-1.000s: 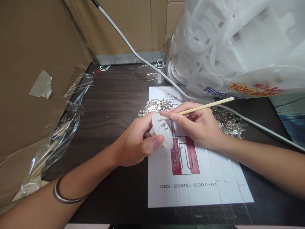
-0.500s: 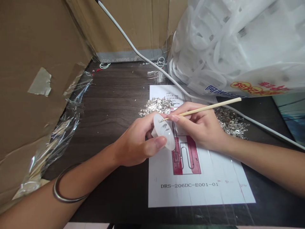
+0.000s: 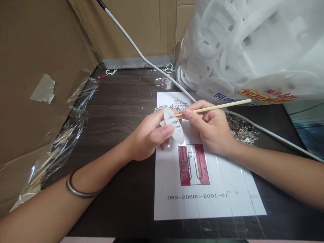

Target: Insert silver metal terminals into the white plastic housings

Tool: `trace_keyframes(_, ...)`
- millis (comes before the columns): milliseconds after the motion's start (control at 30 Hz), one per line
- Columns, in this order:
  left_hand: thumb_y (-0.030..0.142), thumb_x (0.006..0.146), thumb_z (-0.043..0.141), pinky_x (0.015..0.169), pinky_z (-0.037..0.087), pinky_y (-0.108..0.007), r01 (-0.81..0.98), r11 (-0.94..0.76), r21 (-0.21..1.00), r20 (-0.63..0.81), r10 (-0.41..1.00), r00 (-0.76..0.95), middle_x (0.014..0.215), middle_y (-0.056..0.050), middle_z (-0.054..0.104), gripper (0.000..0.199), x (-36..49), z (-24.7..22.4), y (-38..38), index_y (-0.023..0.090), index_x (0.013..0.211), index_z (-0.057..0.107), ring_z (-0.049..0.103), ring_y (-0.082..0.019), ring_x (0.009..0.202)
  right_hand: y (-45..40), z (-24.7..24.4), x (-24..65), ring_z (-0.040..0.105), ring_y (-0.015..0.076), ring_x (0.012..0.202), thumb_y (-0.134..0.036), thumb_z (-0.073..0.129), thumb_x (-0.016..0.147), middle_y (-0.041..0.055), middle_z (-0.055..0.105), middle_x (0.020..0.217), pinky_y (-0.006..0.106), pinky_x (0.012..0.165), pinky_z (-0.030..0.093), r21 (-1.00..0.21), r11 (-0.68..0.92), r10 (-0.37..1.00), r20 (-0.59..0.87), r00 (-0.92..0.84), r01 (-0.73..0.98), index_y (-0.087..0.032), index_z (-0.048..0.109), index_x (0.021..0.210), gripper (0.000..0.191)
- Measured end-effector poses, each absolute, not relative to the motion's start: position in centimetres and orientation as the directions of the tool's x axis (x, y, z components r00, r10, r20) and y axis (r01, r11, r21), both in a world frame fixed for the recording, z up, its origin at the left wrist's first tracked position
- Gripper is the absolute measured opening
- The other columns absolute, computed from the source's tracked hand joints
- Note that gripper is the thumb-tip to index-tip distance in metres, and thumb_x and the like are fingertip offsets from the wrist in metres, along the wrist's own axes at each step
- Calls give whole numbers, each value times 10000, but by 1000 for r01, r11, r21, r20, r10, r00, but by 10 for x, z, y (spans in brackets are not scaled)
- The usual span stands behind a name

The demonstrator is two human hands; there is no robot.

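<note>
My left hand [image 3: 152, 135] grips a white oval plastic piece [image 3: 178, 134], thumb across its face, tilted toward the right. Small metal parts [image 3: 175, 122] stand out of slots in that face. Between the thumb and fingers of my right hand [image 3: 211, 123] is a thin wooden chopstick [image 3: 220, 106], its thin end at the upper part of the plastic piece beside a metal part. Whether the tip touches metal or plastic I cannot tell. Behind my left fingers lies a heap of small metal pieces [image 3: 162, 109], partly hidden. A second metal heap [image 3: 244, 130] sits beyond my right wrist.
Under my hands lies a printed sheet [image 3: 202, 206] on the dark table [image 3: 121, 98]. A large clear bag [image 3: 227, 60] of white plastic pieces fills the back right. A white cable [image 3: 141, 55] crosses diagonally. Cardboard [image 3: 37, 44] stands at the left and back.
Both hands, with the plastic piece and the chopstick, have moved slightly up in the view. The plastic piece has turned a little, showing its face more edge-on. The camera view has shifted slightly.
</note>
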State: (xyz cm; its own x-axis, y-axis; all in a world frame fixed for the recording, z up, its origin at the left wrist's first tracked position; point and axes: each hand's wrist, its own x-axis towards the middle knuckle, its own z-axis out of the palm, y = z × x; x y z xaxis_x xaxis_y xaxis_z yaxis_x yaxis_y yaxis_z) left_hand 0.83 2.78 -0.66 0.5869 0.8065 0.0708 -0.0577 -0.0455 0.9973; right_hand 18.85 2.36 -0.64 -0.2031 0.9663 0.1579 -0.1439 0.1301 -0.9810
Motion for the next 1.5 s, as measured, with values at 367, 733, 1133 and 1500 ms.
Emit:
trace_keyframes(367, 554, 806, 560, 479, 353, -232, -51, -143, 988, 142, 760, 634, 603, 14, 493, 510, 7, -14, 47, 139, 1096, 620, 446, -120, 530, 32, -13, 191, 701, 92, 732, -200, 667, 880, -4, 731, 784, 185, 632, 562, -971, 180, 968, 204, -147, -158, -168, 660, 785, 100)
trace_keyframes(733, 524, 847, 545, 883, 426, -341, -38, -169, 985, 151, 731, 665, 1087, -82, 655, 495, 3, -7, 45, 164, 1177, 626, 579, -244, 954, 32, -13, 191, 710, 80, 772, -164, 660, 885, -1, 721, 779, 158, 704, 574, -964, 163, 962, 203, -184, -212, -148, 686, 804, 87)
trace_keyframes(1133, 517, 862, 529, 857, 428, -324, 15, -167, 986, 118, 756, 644, 519, 48, 417, 516, 3, -2, 36, 113, 1175, 599, 543, -209, 845, 32, -15, 192, 688, 114, 712, -239, 682, 879, -47, 582, 541, 222, 701, 587, -949, 73, 944, 165, -285, -307, -180, 665, 796, 103)
trace_keyframes(1500, 529, 843, 517, 729, 425, -293, 67, -191, 979, 104, 758, 644, 545, 50, 414, 468, 1, -5, 35, 139, 1091, 592, 532, -197, 800, 31, -12, 192, 665, 64, 632, -162, 686, 850, -17, 716, 720, 152, 537, 524, -969, 188, 949, 221, -226, -158, -150, 701, 803, 51)
